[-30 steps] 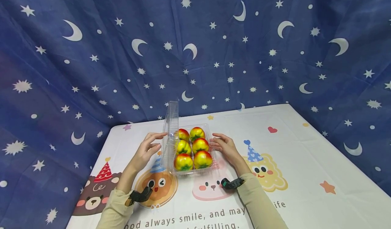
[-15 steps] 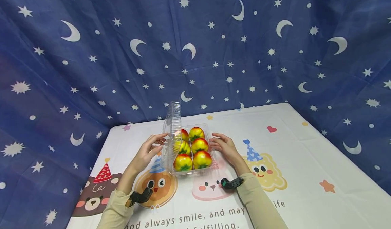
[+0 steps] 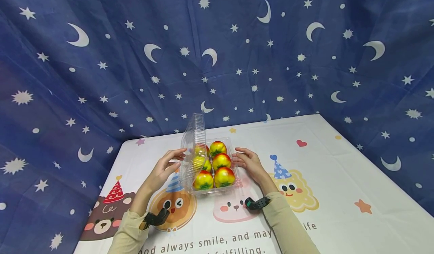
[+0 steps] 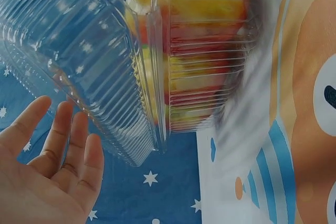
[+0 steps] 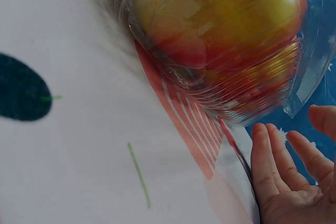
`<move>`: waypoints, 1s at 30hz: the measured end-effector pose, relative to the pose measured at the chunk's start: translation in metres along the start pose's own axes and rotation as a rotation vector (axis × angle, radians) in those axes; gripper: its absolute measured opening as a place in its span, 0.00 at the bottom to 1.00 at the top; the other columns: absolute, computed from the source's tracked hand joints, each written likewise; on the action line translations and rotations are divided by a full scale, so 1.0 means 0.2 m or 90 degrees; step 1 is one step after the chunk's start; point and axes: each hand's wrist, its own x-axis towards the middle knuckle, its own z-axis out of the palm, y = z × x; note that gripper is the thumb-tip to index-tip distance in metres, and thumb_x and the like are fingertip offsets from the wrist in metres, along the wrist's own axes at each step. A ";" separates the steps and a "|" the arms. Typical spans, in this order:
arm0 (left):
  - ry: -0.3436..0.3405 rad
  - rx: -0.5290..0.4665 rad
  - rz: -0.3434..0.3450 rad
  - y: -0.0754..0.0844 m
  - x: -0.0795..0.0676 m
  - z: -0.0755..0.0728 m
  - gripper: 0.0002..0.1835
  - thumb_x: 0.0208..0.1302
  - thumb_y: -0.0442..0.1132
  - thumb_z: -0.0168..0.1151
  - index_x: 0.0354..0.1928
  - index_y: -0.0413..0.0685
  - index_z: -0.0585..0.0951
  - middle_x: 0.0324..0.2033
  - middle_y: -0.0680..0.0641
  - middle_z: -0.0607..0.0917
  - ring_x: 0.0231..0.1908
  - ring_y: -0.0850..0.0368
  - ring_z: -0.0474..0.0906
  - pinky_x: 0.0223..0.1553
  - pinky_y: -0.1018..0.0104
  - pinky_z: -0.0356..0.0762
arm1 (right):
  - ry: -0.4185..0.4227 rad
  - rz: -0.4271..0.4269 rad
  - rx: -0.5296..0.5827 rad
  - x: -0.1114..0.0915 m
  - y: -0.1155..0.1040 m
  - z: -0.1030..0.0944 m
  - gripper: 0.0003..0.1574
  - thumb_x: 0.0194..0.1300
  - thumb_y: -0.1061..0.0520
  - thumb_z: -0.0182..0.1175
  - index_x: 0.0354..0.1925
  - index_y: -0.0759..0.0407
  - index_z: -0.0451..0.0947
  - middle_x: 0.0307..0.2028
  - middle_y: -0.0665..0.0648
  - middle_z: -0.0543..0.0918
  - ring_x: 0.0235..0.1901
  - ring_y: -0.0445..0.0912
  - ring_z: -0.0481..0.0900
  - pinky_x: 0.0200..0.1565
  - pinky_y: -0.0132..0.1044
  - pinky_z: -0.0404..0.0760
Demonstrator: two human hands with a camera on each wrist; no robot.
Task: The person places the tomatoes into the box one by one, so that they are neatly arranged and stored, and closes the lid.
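A clear plastic clamshell box (image 3: 211,191) holds several yellow-and-red round fruits (image 3: 224,176) with green leafy caps, set in two columns. Hinged along the left side, its lid (image 3: 196,133) stands raised and leans over the left column. My left hand (image 3: 164,170) is at the lid's outer face, fingers fairly straight; in the left wrist view its fingertips are right at the clear lid (image 4: 79,45). On the other side, my right hand (image 3: 251,166) has its relaxed fingers beside the box's right wall. The right wrist view shows those fingertips just below the ribbed wall (image 5: 252,95).
The table wears a white cloth (image 3: 339,186) printed with cartoon figures and lettering. Behind and to the left hangs a blue curtain (image 3: 237,107) with moons and stars. Each wrist carries a black camera strap (image 3: 259,203).
The lid has tipped a little to the right, further over the left column of fruits. Left fingers have shifted very slightly; the right hand stays in place.
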 end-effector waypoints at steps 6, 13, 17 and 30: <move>-0.004 0.008 0.003 0.00 0.00 0.00 0.23 0.70 0.30 0.49 0.66 0.34 0.70 0.54 0.36 0.78 0.52 0.37 0.73 0.53 0.57 0.74 | -0.006 -0.001 0.001 -0.01 0.00 0.00 0.27 0.74 0.58 0.55 0.66 0.68 0.67 0.54 0.72 0.79 0.43 0.49 0.85 0.49 0.37 0.82; -0.017 0.019 0.001 0.00 0.00 0.01 0.23 0.70 0.31 0.49 0.66 0.35 0.70 0.54 0.34 0.77 0.53 0.38 0.74 0.53 0.54 0.73 | -0.001 0.005 -0.011 -0.01 0.00 0.00 0.28 0.74 0.56 0.56 0.66 0.68 0.67 0.54 0.70 0.80 0.44 0.49 0.85 0.49 0.37 0.82; -0.023 0.024 -0.001 0.00 0.01 0.01 0.23 0.71 0.31 0.50 0.67 0.38 0.71 0.55 0.32 0.77 0.54 0.38 0.74 0.53 0.52 0.73 | 0.001 0.003 -0.016 -0.01 0.00 0.00 0.28 0.74 0.56 0.56 0.66 0.68 0.67 0.53 0.70 0.80 0.43 0.49 0.85 0.49 0.38 0.82; -0.035 0.037 -0.002 0.02 0.01 0.02 0.23 0.71 0.31 0.51 0.67 0.41 0.71 0.55 0.42 0.81 0.54 0.36 0.74 0.53 0.48 0.74 | 0.004 0.004 -0.009 -0.01 -0.01 0.00 0.29 0.73 0.56 0.57 0.66 0.69 0.67 0.55 0.72 0.79 0.43 0.49 0.85 0.49 0.38 0.82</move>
